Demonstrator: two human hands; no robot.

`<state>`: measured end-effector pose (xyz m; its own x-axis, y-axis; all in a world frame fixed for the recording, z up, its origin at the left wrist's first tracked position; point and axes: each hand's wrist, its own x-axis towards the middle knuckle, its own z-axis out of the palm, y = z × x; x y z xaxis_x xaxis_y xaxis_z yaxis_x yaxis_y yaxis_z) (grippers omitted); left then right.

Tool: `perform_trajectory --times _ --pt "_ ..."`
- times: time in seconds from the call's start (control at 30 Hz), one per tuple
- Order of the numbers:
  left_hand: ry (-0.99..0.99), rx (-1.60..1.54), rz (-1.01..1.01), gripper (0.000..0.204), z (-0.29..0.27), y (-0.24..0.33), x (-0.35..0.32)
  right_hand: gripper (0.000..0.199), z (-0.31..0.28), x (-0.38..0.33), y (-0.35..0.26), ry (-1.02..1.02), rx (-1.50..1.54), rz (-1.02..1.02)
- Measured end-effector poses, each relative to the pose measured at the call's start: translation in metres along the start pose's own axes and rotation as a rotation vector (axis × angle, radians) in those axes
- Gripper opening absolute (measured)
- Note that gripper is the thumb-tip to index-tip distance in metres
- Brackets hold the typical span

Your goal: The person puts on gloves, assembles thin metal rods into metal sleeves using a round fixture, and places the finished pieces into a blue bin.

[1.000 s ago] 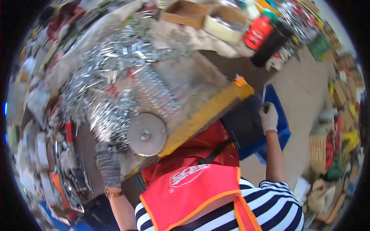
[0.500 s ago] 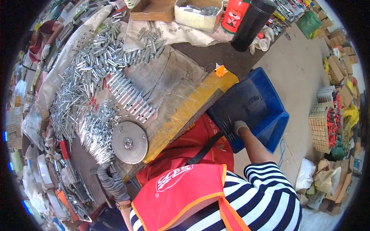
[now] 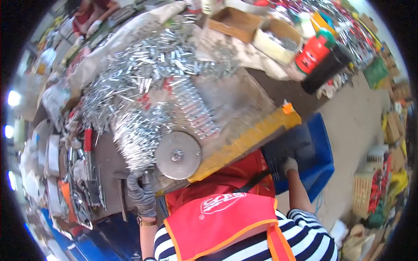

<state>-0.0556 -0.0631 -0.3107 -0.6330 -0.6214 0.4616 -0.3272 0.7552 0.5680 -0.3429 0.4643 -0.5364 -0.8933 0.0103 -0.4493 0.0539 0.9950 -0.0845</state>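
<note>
My left hand [image 3: 141, 195], in a grey striped knit glove, is at the near edge of the heap of thin metal pins [image 3: 135, 143]. Its fingers are curled together, and whatever is in them is hidden. To its right lies a round metal disc [image 3: 179, 163] with a small hub. Beyond the disc stretches a slanting row of silver metal tubes [image 3: 193, 108]. My right hand [image 3: 290, 165], in a light glove, reaches down into a blue plastic bin [image 3: 321, 141]. A few thin rods lie beside it; blur hides its fingers.
A yellow-taped edge [image 3: 248, 141] borders the worktable before me. At the back stand a brown tray [image 3: 235, 24], a white box of small parts [image 3: 278, 41], a red canister [image 3: 311, 56] and a black cylinder [image 3: 326, 69]. Another person [image 3: 89, 19] works at far left. Crates line the right.
The view has turned, so the table and its contents appear farther right and lower. My left hand stays by the pins and my right hand stays in the bin.
</note>
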Motion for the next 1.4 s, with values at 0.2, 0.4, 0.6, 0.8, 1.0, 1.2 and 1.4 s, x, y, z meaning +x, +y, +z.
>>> perform_trajectory --times 0.2,0.4,0.6,0.8,1.0,1.2,1.4 --pt "0.078 -0.013 -0.043 0.020 -0.007 0.004 -0.004 0.018 -0.168 -0.034 -0.116 0.852 0.484 -0.324" --pt "0.117 -0.005 0.016 0.023 -0.006 0.009 0.003 0.025 -0.241 -0.106 -0.285 0.750 0.505 -1.136" --pt "0.123 0.012 0.045 0.023 -0.005 0.012 0.006 0.029 -0.235 -0.104 -0.361 0.497 0.379 -1.321" --pt "0.126 0.033 0.077 0.021 -0.010 0.012 0.005 0.022 -0.238 -0.097 -0.377 0.399 0.250 -1.342" --pt "0.106 0.033 0.079 0.022 -0.012 0.011 0.006 0.018 -0.242 -0.091 -0.377 0.227 0.347 -1.409" --pt "0.141 0.094 0.208 0.023 -0.010 0.021 0.008 0.019 -0.232 -0.142 -0.360 0.145 0.406 -1.527" --pt "-0.217 0.101 0.178 0.020 -0.011 0.069 0.025 0.020 -0.186 -0.166 -0.347 0.023 0.374 -1.526"
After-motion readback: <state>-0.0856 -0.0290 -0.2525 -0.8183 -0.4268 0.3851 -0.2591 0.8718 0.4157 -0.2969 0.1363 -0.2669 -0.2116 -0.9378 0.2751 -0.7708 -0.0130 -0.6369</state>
